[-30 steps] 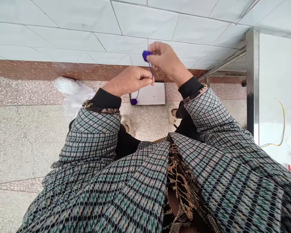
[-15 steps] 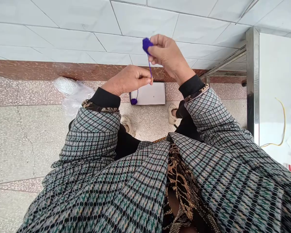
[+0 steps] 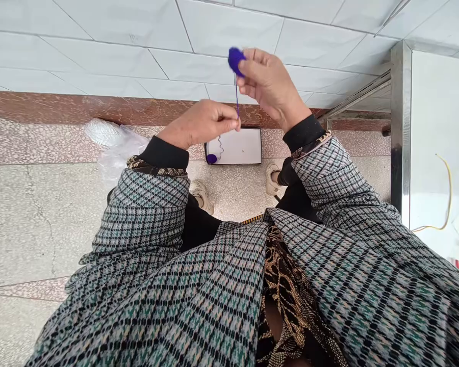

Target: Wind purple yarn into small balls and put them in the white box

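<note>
Overhead, right hand pinches purple ball; left hand grips its yarn below.

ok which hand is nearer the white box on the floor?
Left. The left hand pinches the purple thread just above the white box in the picture; the right hand is raised higher, holding the purple yarn ball.
</note>
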Tool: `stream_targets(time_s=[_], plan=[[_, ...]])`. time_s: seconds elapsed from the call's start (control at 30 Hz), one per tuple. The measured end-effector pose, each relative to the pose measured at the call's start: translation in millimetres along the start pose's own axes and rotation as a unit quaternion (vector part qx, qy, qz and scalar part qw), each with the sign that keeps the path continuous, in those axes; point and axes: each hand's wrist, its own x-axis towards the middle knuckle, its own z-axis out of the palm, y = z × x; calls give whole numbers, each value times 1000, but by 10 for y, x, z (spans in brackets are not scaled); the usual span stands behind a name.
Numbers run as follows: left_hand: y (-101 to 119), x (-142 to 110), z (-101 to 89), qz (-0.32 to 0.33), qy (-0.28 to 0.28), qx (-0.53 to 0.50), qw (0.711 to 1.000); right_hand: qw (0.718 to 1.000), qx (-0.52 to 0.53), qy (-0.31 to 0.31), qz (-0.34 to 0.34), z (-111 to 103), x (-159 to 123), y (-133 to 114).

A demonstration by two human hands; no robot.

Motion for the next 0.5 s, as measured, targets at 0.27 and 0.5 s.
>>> stream_targets(time_s=[0.27,0.5], plan=[[-265,121,-194,-102,223,3,970,964,-168,-180,98,-11,-159,-59],[-302,162,8,-56,0,-4,998,998,53,-19,10,138,-176,-194]])
